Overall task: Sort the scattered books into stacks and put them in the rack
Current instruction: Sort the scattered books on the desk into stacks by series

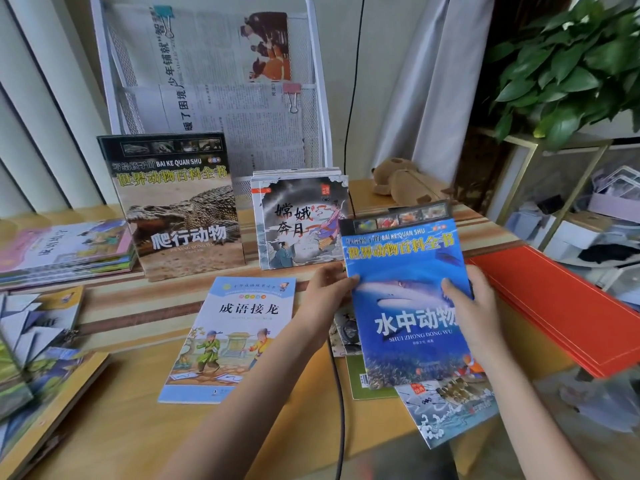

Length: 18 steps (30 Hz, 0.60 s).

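Here, both hands: they hold one book up over the desk.
Blue shark book [405, 292]: it is lifted at a slight tilt, cover toward the wearer, above a small heap of loose books.
Left hand [327, 289]: its fingers are closed on the book's left edge, thumb on the cover.
Right hand [474, 306]: its fingers are closed on the right edge, thumb [450, 289] laid over the shark picture.
Loose books under it: a green-edged book [356, 379] and a wave-patterned book [446, 410] lie flat on the desk, partly hidden by the blue one.
Light blue book [230, 337]: it lies flat near the middle of the desk, just left of the left forearm.
Crocodile book [176, 206]: it stands upright against the white rack [318, 84].
Grey storybook stack [301, 220]: it stands upright beside the crocodile book, at the rack's foot.
Rack: newspapers [214, 81] fill its pockets, held with clips.
Pink stack [65, 251]: it lies flat at the far left.
Red folders [561, 310]: they lie flat at the right, near the right hand.
Desk [138, 420]: its top is pale wood.
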Each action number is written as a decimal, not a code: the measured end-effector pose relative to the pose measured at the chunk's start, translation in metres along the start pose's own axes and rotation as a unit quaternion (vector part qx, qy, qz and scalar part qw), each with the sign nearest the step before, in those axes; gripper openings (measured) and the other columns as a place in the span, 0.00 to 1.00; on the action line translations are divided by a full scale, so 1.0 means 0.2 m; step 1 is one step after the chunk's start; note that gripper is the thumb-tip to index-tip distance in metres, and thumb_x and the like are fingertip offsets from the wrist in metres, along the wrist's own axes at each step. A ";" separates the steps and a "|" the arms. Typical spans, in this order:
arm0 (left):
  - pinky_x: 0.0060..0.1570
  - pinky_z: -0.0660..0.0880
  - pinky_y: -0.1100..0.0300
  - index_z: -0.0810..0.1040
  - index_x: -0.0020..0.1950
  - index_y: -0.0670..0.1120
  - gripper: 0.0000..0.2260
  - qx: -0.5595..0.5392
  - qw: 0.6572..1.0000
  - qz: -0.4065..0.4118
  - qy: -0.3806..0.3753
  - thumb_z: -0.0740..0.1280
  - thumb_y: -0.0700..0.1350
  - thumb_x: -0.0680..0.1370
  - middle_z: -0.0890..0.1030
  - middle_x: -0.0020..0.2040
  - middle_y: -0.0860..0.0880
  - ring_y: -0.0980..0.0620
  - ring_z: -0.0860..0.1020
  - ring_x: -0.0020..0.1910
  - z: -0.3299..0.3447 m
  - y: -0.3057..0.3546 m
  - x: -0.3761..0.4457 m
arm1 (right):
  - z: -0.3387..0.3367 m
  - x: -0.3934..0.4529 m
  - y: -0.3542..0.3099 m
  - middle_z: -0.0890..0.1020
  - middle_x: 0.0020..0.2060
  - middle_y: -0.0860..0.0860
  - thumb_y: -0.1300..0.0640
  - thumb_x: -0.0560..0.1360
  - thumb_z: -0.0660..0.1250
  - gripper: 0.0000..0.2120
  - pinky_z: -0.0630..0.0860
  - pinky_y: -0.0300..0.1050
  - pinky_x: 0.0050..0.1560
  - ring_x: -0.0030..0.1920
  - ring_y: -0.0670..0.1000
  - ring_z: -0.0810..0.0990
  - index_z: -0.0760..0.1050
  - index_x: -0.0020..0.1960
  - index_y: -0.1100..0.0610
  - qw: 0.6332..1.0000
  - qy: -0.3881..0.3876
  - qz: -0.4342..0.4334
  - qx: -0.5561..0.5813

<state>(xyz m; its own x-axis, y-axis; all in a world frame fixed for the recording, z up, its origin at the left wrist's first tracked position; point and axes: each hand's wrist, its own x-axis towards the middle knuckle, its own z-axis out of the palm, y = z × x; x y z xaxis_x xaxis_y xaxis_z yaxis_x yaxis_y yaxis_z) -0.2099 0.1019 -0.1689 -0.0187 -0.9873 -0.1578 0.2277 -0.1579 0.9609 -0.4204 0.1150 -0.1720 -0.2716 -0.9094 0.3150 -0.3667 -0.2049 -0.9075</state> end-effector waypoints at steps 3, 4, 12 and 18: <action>0.56 0.78 0.50 0.72 0.62 0.43 0.15 0.047 0.998 -0.006 -0.051 0.67 0.46 0.77 0.80 0.57 0.44 0.46 0.81 0.54 0.00 0.01 -0.05 | 0.06 0.00 -0.10 0.76 0.40 0.49 0.67 0.77 0.62 0.06 0.70 0.36 0.42 0.39 0.41 0.73 0.72 0.51 0.59 0.996 -0.008 -0.052 0.069; 0.55 0.79 0.52 0.72 0.61 0.45 0.14 0.041 0.998 0.004 -0.043 0.67 0.46 0.78 0.81 0.57 0.46 0.47 0.81 0.53 -0.01 0.02 -0.07 | 0.09 0.01 -0.13 0.77 0.41 0.50 0.67 0.77 0.62 0.06 0.71 0.38 0.43 0.41 0.44 0.75 0.73 0.52 0.59 0.994 -0.013 -0.062 0.084; 0.50 0.78 0.53 0.73 0.54 0.49 0.07 -0.014 0.972 0.137 0.191 0.66 0.40 0.77 0.81 0.52 0.47 0.49 0.81 0.50 -0.42 0.22 -0.17 | 0.53 0.00 -0.34 0.79 0.55 0.47 0.51 0.76 0.67 0.16 0.75 0.48 0.54 0.55 0.47 0.78 0.70 0.61 0.55 0.980 -0.194 -0.030 0.044; 0.49 0.78 0.51 0.72 0.54 0.47 0.09 -0.064 0.920 0.154 0.355 0.66 0.38 0.77 0.81 0.52 0.45 0.46 0.80 0.48 -0.93 0.29 -0.30 | 0.94 -0.17 -0.53 0.77 0.47 0.37 0.60 0.78 0.64 0.08 0.71 0.25 0.43 0.49 0.33 0.78 0.70 0.53 0.49 0.928 -0.359 -0.068 0.073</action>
<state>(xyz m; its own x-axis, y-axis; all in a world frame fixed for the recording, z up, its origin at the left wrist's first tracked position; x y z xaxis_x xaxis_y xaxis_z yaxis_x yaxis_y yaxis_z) -0.0151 0.1561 -0.1459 0.6962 -0.7169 -0.0357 0.2302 0.1759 0.9571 -0.2049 0.1001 -0.1384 0.4495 -0.8681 0.2103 -0.2160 -0.3341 -0.9174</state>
